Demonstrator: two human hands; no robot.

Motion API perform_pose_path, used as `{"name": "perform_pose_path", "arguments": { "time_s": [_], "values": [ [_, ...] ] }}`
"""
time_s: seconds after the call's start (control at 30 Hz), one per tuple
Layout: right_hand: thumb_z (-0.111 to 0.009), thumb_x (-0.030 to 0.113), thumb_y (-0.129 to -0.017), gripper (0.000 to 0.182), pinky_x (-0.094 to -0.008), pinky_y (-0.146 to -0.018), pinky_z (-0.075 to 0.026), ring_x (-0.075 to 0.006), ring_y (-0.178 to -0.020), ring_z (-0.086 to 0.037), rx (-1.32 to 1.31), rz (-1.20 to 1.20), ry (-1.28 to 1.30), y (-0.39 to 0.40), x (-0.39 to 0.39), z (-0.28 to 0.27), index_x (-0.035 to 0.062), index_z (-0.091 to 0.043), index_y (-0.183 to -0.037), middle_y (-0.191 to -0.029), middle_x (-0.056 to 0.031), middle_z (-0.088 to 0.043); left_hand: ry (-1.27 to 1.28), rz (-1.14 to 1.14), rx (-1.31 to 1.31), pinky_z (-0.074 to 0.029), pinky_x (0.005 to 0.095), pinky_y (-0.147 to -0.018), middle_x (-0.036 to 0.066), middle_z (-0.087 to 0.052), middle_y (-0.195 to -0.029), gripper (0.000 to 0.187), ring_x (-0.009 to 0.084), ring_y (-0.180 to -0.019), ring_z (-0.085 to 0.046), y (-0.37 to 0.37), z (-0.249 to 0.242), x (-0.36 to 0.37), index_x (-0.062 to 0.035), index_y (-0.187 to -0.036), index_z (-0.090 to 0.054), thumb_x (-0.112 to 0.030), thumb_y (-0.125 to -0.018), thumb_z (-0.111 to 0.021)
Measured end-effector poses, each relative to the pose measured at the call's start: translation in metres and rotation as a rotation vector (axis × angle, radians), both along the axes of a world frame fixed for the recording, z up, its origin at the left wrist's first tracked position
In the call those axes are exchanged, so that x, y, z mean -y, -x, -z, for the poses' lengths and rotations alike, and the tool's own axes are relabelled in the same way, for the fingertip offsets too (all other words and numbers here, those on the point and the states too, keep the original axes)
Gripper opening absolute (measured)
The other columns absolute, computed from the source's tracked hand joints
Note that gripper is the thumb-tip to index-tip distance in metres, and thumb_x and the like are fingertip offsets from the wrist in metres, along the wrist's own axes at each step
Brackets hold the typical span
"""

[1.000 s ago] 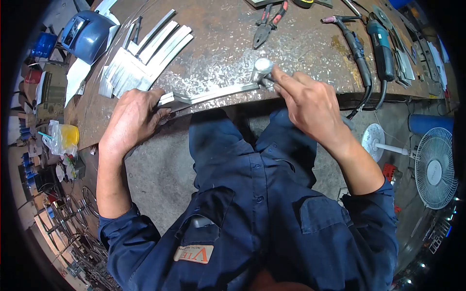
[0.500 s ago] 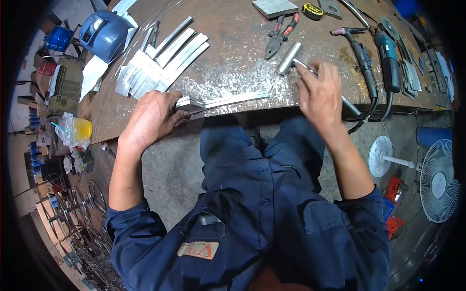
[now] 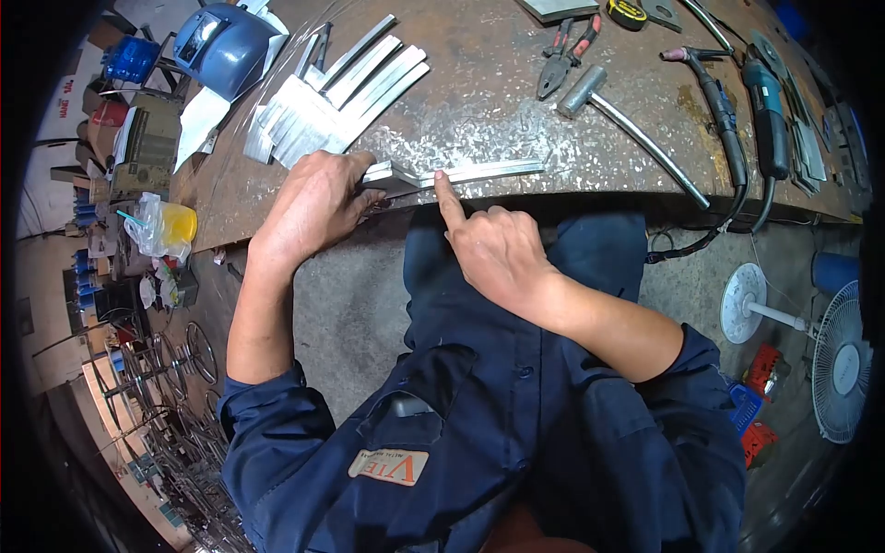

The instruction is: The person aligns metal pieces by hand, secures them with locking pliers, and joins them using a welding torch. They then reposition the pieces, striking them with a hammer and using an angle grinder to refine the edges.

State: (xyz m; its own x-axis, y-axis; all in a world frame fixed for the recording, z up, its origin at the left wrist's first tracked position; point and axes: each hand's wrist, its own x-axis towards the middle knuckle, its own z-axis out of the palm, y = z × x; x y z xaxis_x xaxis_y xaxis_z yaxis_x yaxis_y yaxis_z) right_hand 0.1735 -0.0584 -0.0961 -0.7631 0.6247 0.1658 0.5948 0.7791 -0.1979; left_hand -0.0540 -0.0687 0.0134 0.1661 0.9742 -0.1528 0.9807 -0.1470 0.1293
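Observation:
At the table's near edge my left hand [image 3: 323, 205] is closed around a short, thick metal block [image 3: 392, 178], whose left end is hidden by the fingers. A thin shiny metal strip [image 3: 498, 170] runs rightward from the block along the edge. My right hand [image 3: 499, 247] holds nothing; its index finger is stretched out with the tip on the strip near the block, while the other fingers are curled. A metal hammer [image 3: 638, 135] lies on the tabletop to the right, its handle slanting toward the near edge.
Several metal strips [image 3: 309, 115] lie fanned out behind my left hand, beside a blue welding mask [image 3: 230, 51]. Pliers [image 3: 557, 72], a tape measure [image 3: 628, 11], a welding torch [image 3: 717, 106] and an angle grinder [image 3: 767, 115] rest farther right. A fan [image 3: 843, 367] stands on the floor.
My right hand has let go of the hammer, which now lies on the table, and has moved left to touch the strip. My left hand stays on the block; the whole view has shifted slightly.

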Motion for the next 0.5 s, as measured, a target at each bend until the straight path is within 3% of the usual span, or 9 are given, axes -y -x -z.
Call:
{"name": "perform_pose_path", "arguments": {
  "time_s": [0.03, 0.1, 0.33, 0.4, 0.47, 0.5],
  "values": [
    [-0.069, 0.021, -0.092, 0.069, -0.0354, -0.051, -0.051, -0.0209, -0.053, -0.066, 0.003, -0.001, -0.001, -0.002, -0.001, 0.001, -0.0058, -0.048, -0.153, -0.056, -0.0066, -0.063, 0.005, -0.002, 0.01, -0.05, 0.0488, -0.071, 0.028, -0.064, -0.077, 0.026, 0.0455, -0.078, -0.067, 0.0, 0.0, 0.0, 0.0037, -0.094, -0.065, -0.015, -0.086, -0.08],
    [-0.065, 0.009, -0.079, 0.076, -0.0337, -0.048, -0.052, -0.0181, -0.054, -0.067, -0.082, -0.04, 0.014, -0.004, -0.002, 0.003, -0.0057, -0.049, -0.153, -0.057, -0.0053, -0.065, 0.008, -0.007, 0.024, -0.051, 0.0489, -0.07, 0.028, -0.064, -0.076, 0.026, 0.0455, -0.078, -0.067, 0.001, 0.001, 0.0, 0.0036, -0.094, -0.065, -0.015, -0.086, -0.08],
    [-0.065, 0.008, -0.078, 0.079, -0.0348, -0.053, -0.054, -0.0208, -0.062, -0.07, -0.025, -0.044, 0.061, -0.003, -0.006, -0.001, -0.0049, -0.047, -0.154, -0.063, -0.0092, -0.068, 0.005, -0.016, 0.055, -0.05, 0.049, -0.069, 0.027, -0.063, -0.074, 0.025, 0.0457, -0.078, -0.066, 0.001, 0.0, 0.0, 0.0035, -0.095, -0.065, -0.015, -0.086, -0.08],
    [-0.073, 0.023, -0.092, 0.061, -0.0385, -0.06, -0.056, -0.0266, -0.066, -0.071, -0.09, -0.053, 0.1, -0.014, -0.008, -0.003, 0.0049, -0.058, -0.148, -0.069, -0.0107, -0.07, -0.017, -0.009, 0.08, -0.05, 0.0488, -0.069, 0.027, -0.063, -0.074, 0.025, 0.0458, -0.077, -0.066, 0.0, 0.001, 0.001, 0.0034, -0.094, -0.066, -0.015, -0.085, -0.08],
    [-0.073, 0.017, -0.088, 0.045, -0.0379, -0.065, -0.058, -0.027, -0.075, -0.073, -0.223, -0.062, 0.136, -0.031, -0.017, -0.008, 0.0024, -0.069, -0.13, -0.076, -0.0123, -0.073, -0.045, -0.019, 0.11, -0.05, 0.0486, -0.068, 0.026, -0.063, -0.075, 0.026, 0.0464, -0.078, -0.065, 0.001, 0.0, 0.002, 0.0029, -0.095, -0.066, -0.015, -0.084, -0.081],
    [-0.076, 0.025, -0.09, 0.033, -0.0388, -0.066, -0.057, -0.0285, -0.074, -0.072, -0.352, -0.026, 0.088, -0.038, -0.024, -0.011, 0.0031, -0.074, -0.115, -0.076, -0.0114, -0.072, -0.051, -0.031, 0.117, -0.05, 0.0486, -0.068, 0.026, -0.063, -0.075, 0.026, 0.0464, -0.078, -0.065, 0.003, 0.001, 0.002, 0.0029, -0.095, -0.066, -0.015, -0.084, -0.081]
  ]
}}
